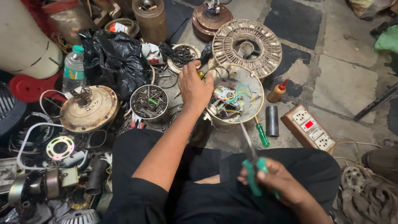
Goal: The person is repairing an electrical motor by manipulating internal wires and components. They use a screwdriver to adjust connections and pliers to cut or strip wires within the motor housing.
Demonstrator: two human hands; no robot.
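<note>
Head view, floor workspace. My left hand [194, 88] reaches to the far side and rests on the left rim of the open fan motor housing [251, 87], fingers spread among its coloured wires [232, 96]; it grips nothing that I can make out. My right hand [275, 179], near and to the right over my lap, is closed around the green handles of pliers [251, 159], whose tips point toward the housing. Just left of the housing stands a round tin of screws [149, 101]. A green screwdriver [261, 133] and a black tube [272, 120] lie at its near right, a socket board [309, 126] farther right.
</note>
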